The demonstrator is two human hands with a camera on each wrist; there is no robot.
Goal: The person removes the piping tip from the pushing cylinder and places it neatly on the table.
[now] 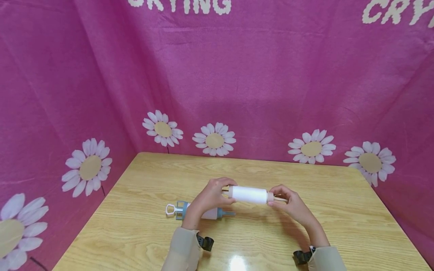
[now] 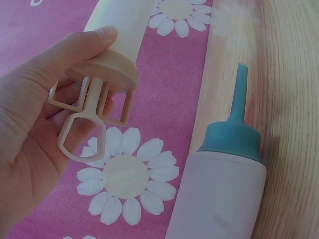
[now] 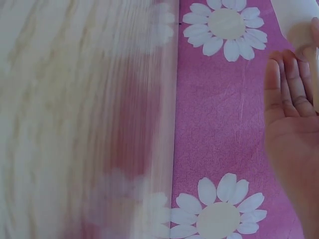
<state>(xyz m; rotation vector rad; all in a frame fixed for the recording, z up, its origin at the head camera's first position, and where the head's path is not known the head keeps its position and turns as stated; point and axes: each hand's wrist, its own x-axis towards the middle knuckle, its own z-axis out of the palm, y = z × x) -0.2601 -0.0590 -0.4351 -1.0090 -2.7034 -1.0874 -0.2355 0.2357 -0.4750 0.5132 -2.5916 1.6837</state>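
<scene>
A white-barrelled piping syringe with beige ends is held level above the table between both hands. My left hand grips its plunger end. In the left wrist view the thumb lies on the barrel by the beige cap, and the ring handle hangs below. My right hand pinches the beige nozzle end; in the right wrist view that hand is partly cut off at the edge. A second syringe, with blue-green ends, lies on the table under my left forearm, which covers part of its barrel.
The wood-grain table meets a magenta cloth with white daisies at its back and sides. A dark camera strap sits on each wrist. Light glares off the table's near part.
</scene>
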